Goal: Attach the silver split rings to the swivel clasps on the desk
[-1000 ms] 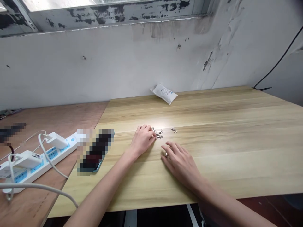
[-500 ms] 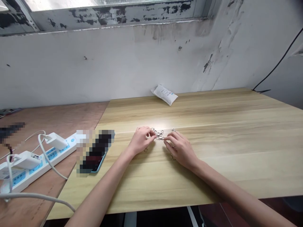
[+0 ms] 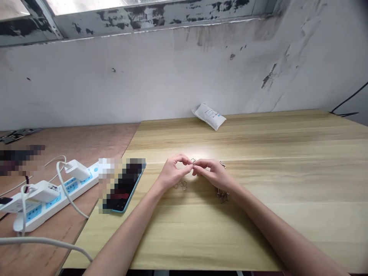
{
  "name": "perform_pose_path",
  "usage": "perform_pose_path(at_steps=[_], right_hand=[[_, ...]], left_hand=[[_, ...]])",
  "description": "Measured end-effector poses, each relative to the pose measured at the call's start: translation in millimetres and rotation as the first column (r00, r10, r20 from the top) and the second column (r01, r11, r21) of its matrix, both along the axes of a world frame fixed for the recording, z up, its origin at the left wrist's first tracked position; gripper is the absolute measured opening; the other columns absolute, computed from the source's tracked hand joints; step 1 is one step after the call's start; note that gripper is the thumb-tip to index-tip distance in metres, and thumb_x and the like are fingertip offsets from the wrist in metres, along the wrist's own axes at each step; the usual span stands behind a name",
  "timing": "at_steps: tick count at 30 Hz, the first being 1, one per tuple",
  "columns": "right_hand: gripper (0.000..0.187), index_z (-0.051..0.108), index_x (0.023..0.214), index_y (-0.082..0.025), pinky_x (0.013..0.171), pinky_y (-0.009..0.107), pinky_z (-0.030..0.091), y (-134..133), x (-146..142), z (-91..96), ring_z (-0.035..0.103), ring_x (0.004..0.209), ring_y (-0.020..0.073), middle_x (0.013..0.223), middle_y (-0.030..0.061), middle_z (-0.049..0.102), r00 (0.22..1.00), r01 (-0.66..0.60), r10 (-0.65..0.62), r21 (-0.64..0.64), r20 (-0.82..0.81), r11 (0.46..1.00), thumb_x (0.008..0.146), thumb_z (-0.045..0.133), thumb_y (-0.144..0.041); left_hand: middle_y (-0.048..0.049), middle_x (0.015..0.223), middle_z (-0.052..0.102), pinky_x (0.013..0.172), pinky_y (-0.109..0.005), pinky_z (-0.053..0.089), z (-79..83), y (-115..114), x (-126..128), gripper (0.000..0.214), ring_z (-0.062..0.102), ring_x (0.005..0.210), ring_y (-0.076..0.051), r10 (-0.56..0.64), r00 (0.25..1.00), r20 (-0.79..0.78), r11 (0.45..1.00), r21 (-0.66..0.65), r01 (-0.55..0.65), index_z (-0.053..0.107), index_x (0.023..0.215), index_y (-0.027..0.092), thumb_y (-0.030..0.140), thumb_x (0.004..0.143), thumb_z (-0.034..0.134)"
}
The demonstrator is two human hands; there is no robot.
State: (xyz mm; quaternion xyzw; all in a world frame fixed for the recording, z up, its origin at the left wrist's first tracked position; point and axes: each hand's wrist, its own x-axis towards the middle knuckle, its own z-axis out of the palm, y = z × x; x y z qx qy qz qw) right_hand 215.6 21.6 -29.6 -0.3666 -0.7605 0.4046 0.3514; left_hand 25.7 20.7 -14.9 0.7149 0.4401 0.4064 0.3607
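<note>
My left hand (image 3: pixel 173 170) and my right hand (image 3: pixel 215 172) meet fingertip to fingertip above the wooden table. Between their pinched thumbs and index fingers shows a small metal ring (image 3: pixel 193 160); other pieces may be hidden by the fingers. A few loose metal rings (image 3: pixel 183 186) lie on the table just below my left hand. Under and below my right wrist is a cluster of metal rings and small fittings (image 3: pixel 222 196), partly covered. Another small metal piece (image 3: pixel 222 164) lies just beyond my right hand's knuckles.
A white plastic packet (image 3: pixel 209 116) lies near the wall. A phone (image 3: pixel 126 188), partly blurred out, rests on the left of the wooden table (image 3: pixel 287 172). Further left, a white power strip (image 3: pixel 64 197) with plugged-in chargers and cables lies on a brown surface.
My hands were apart over a small pile of metal pieces; now their fingertips meet around a ring. The pile between them no longer shows there. The view has shifted slightly.
</note>
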Motion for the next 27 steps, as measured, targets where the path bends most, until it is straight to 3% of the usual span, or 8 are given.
perform_pose_path(at_steps=[7, 11, 16, 21, 24, 27], right_hand=[[0.025, 0.072, 0.095, -0.019, 0.061, 0.025, 0.045, 1.4, -0.6, -10.8, 0.060, 0.063, 0.0138, 0.078, 0.0045, 0.071, 0.988, 0.113, -0.137, 0.273, 0.074, 0.955, 0.095, 0.052, -0.034], [0.025, 0.070, 0.106, -0.019, 0.061, 0.027, 0.047, -0.2, -0.5, -11.0, 0.059, 0.063, 0.0140, 0.080, 0.0057, 0.071, 0.979, 0.191, -0.203, 0.326, 0.004, 0.926, 0.094, 0.052, -0.031], [0.024, 0.072, 0.098, -0.021, 0.059, 0.028, 0.048, -9.8, -0.6, -0.5, 0.058, 0.065, 0.0137, 0.088, 0.0075, 0.069, 0.995, 0.094, -0.097, 0.428, -0.014, 0.899, 0.094, 0.050, -0.029], [0.035, 0.062, 0.063, -0.019, 0.056, 0.027, 0.043, -15.5, 1.2, 10.2, 0.052, 0.060, 0.0129, 0.074, 0.0060, 0.065, 0.995, 0.100, -0.101, 0.351, -0.015, 0.931, 0.093, 0.051, -0.035], [0.029, 0.065, 0.078, -0.019, 0.055, 0.026, 0.041, -12.9, 0.0, 8.0, 0.049, 0.058, 0.0118, 0.074, 0.0036, 0.064, 0.982, 0.184, -0.188, 0.221, -0.001, 0.958, 0.092, 0.053, -0.041], [0.032, 0.067, 0.093, -0.019, 0.055, 0.024, 0.040, -9.2, -0.7, 4.7, 0.050, 0.061, 0.0115, 0.081, 0.0035, 0.066, 0.994, 0.111, -0.110, 0.078, -0.010, 0.991, 0.094, 0.050, -0.046]], left_hand=[[-0.0034, 0.086, 0.064, 0.064, -0.025, 0.048, -1.1, 0.4, 1.6, 0.009, 0.061, 0.086, -0.018, 0.013, 0.995, -0.096, 0.999, 0.038, -0.009, 0.062, 0.073, 0.018, 0.022, 0.080, 0.059], [-0.0029, 0.089, 0.064, 0.080, -0.032, 0.048, -2.9, 1.0, 1.1, 0.008, 0.061, 0.092, -0.019, 0.054, 0.981, -0.184, 0.989, 0.146, -0.027, 0.062, 0.072, 0.019, 0.019, 0.079, 0.060], [-0.0018, 0.097, 0.066, 0.097, -0.041, 0.040, -2.1, 1.0, -1.4, 0.006, 0.058, 0.101, -0.022, 0.145, 0.945, -0.294, 0.968, 0.238, -0.075, 0.063, 0.074, 0.021, 0.020, 0.080, 0.062], [-0.0016, 0.100, 0.066, 0.101, -0.042, 0.035, -0.8, 0.4, -3.5, 0.006, 0.057, 0.103, -0.022, 0.189, 0.942, -0.278, 0.954, 0.279, -0.109, 0.063, 0.074, 0.022, 0.020, 0.080, 0.063], [-0.0010, 0.101, 0.066, 0.100, -0.041, 0.036, 0.1, -2.0, -1.4, 0.005, 0.056, 0.103, -0.022, 0.167, 0.949, -0.266, 0.951, 0.296, -0.085, 0.064, 0.075, 0.022, 0.019, 0.080, 0.064], [-0.0007, 0.104, 0.066, 0.101, -0.040, 0.035, 2.0, -5.9, 1.4, 0.005, 0.056, 0.104, -0.022, 0.153, 0.952, -0.265, 0.945, 0.321, -0.062, 0.065, 0.076, 0.023, 0.021, 0.080, 0.065]])
